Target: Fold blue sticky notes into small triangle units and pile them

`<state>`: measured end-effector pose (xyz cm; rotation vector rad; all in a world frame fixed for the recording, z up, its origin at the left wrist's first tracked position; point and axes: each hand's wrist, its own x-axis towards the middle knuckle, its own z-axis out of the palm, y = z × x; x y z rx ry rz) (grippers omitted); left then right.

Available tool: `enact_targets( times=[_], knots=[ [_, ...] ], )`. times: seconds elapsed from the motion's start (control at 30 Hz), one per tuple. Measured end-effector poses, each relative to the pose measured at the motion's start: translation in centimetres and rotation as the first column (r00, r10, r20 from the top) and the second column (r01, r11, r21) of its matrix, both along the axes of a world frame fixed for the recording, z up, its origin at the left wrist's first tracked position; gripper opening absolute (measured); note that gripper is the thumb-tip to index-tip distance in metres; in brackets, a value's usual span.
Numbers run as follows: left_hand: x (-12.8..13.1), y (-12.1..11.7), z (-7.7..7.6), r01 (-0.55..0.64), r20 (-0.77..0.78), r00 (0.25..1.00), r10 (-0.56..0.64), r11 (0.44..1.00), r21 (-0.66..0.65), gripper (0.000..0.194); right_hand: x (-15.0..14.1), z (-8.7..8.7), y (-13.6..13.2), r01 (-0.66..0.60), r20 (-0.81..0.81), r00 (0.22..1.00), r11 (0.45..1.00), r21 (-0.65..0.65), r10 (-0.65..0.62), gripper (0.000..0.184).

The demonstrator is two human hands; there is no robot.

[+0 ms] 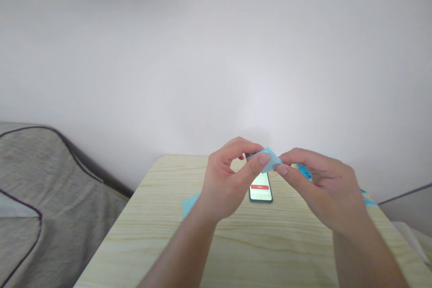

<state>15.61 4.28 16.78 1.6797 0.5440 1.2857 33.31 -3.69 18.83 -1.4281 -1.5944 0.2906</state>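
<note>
Pale wood-grain surface (270, 247) spreads out below the forearms, which reach in from the near side. Nearest at eleven o'clock, a light-blue sheet (190, 204) lies partly hidden by the left forearm. Grey fabric (67, 234) with dark piping fills ten o'clock, beside the surface. At twelve o'clock lies a phone (260, 193), face up, so its lit screen can be seen; its far end is covered by what is held above.

That is the folded light-blue paper (269, 165), also at twelve. The left hand (226, 180) is nearly closed on it, thumb flat on top and forefinger along the far edge, probably to press the layers together. The right hand (326, 189) pinches its right corner between thumb and forefinger, seemingly to steady it, other fingers loosely curled. Blue pieces (369, 201), possibly film or paper, show towards two o'clock. Behind everything rises a plain white wall (216, 54).
</note>
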Motion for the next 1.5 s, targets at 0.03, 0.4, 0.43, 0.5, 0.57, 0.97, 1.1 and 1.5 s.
enact_targets(
  times=[0.03,0.4,0.43,0.5,0.57,0.97,1.1,1.5],
  knots=[
    [0.03,-0.01,0.00,-0.004,0.005,1.000,0.004,1.000,0.007,0.015,-0.01,0.06,-0.03,0.001,0.008,1.000,1.000,0.001,-0.001,0.010],
    [0.38,-0.26,-0.13,-0.071,0.066,0.996,0.067,0.996,0.061,0.011,-0.30,0.48,-0.18,0.006,-0.007,1.000,1.000,-0.005,-0.006,0.009],
    [0.44,-0.28,-0.14,-0.077,0.074,0.995,0.072,0.995,0.067,0.010,-0.35,0.49,-0.21,0.011,-0.009,1.000,1.000,-0.009,-0.011,0.010],
    [0.53,-0.31,-0.16,-0.086,0.089,0.993,0.079,0.994,0.074,0.009,-0.42,0.53,-0.27,0.019,-0.008,1.000,1.000,-0.022,-0.019,0.010],
    [0.60,-0.33,-0.17,-0.095,0.102,0.991,0.087,0.992,0.080,0.008,-0.44,0.55,-0.29,0.021,-0.002,1.000,0.999,-0.030,-0.021,0.011],
    [0.50,-0.43,-0.18,-0.119,0.083,0.990,0.113,0.991,0.067,0.010,-0.51,0.55,-0.22,0.048,0.013,0.999,0.999,-0.023,-0.048,0.013],
    [0.46,-0.40,-0.09,-0.116,0.080,0.991,0.112,0.992,0.054,0.013,-0.57,0.63,-0.26,0.040,0.023,0.999,0.999,0.021,-0.041,0.009],
    [0.23,-0.02,-0.16,-0.056,0.044,0.997,0.055,0.998,0.005,0.017,-0.25,-0.05,-0.29,-0.019,-0.115,0.993,0.998,0.057,0.026,0.012]
  ],
)
